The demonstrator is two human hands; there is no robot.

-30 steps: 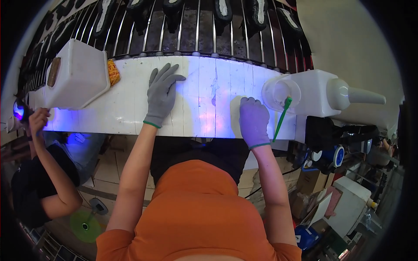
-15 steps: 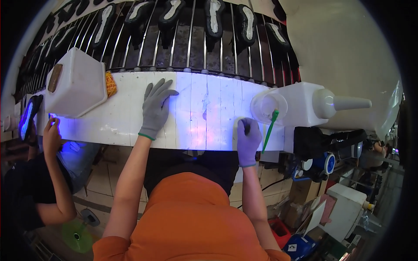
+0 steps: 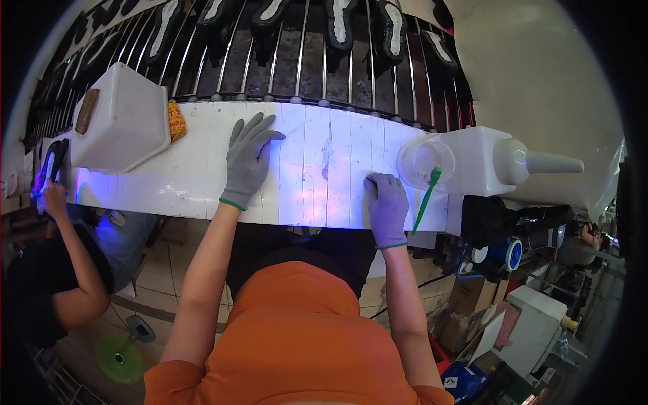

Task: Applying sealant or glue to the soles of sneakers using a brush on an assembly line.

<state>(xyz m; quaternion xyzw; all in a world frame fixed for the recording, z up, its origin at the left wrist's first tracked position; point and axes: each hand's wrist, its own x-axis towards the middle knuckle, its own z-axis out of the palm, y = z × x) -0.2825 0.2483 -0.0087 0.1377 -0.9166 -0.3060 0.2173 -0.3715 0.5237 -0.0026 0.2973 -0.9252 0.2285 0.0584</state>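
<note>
Both my hands wear grey gloves with green cuffs and rest on a long white worktop (image 3: 196,155). My left hand (image 3: 247,162) lies palm down, fingers stretched and thumb out to the right, holding nothing. To the right, my right hand (image 3: 388,209) sits near the front edge with its fingers curled in, and no object shows in it. Just beyond it are a clear round cup (image 3: 426,162) and a green-handled brush (image 3: 425,202) leaning from the cup over the worktop. Bluish-purple light falls on the worktop between my hands.
Black shoes (image 3: 339,30) with whitish bottoms lie sole up on a metal bar rack (image 3: 297,67) beyond the worktop. A white box-shaped container (image 3: 125,125) stands left, a white spouted bottle (image 3: 479,162) right. At far left, another person's hand (image 3: 54,199) touches a shoe (image 3: 48,169).
My right hand has turned slightly, its knuckles now facing up; the left stays flat. The shoes on the rack have shifted slightly right. The other person's hand has moved left to the shoe.
</note>
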